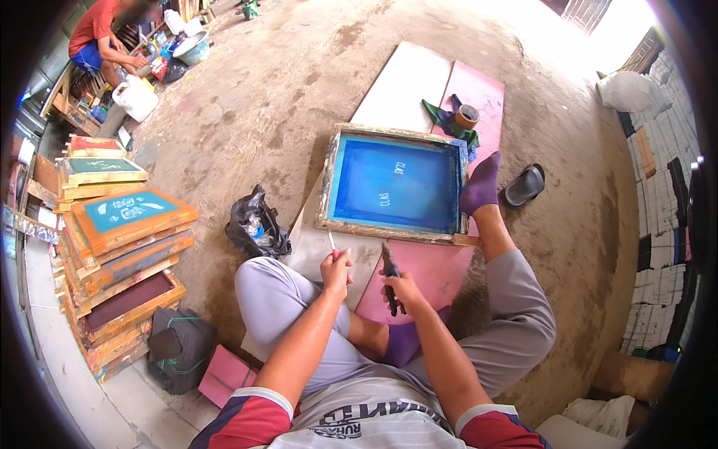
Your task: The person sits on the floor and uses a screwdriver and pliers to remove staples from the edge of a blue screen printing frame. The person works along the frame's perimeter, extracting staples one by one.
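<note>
Closed around a thin tool with a pale shaft and a red handle, which looks like a screwdriver (331,241), my left hand (336,272) is above my bent leg. My right hand (404,289) grips dark pliers (387,258), jaws pointing away from me and black handles below the fingers. Just beyond both hands lies a wooden-framed printing screen (359,187) with blue mesh and small pale lettering. Neither tool appears to touch its frame. My right foot (480,183) rests against the frame's right side.
White and pink boards (404,78) lie under the screen. A tape roll (467,114) sits on dark cloth beyond it. On the left are a black plastic bag (254,224) and stacked screens (134,213). A sandal (525,185) lies right. Another person (97,37) crouches far left.
</note>
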`<control>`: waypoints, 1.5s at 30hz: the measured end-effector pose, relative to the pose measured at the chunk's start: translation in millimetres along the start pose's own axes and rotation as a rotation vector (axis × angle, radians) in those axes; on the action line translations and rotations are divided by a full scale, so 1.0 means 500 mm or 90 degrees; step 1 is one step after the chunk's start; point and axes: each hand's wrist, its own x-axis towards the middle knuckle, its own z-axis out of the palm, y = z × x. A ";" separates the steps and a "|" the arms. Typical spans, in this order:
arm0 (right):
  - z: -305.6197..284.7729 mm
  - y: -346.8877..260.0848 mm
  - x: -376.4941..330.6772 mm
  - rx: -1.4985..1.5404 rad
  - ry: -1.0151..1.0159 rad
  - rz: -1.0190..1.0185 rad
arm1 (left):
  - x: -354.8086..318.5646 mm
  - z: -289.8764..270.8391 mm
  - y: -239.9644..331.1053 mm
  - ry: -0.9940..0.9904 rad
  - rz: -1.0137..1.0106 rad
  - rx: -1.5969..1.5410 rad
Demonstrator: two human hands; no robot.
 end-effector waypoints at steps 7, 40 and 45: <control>0.061 0.025 0.001 -0.068 -0.139 0.036 | 0.000 -0.004 -0.016 -0.075 0.000 0.042; -0.258 -0.210 0.103 -0.296 -0.250 0.214 | 0.020 -0.010 -0.021 0.107 0.055 0.070; -0.258 -0.171 0.117 -0.270 -0.199 0.189 | 0.024 -0.011 -0.024 0.111 0.055 0.072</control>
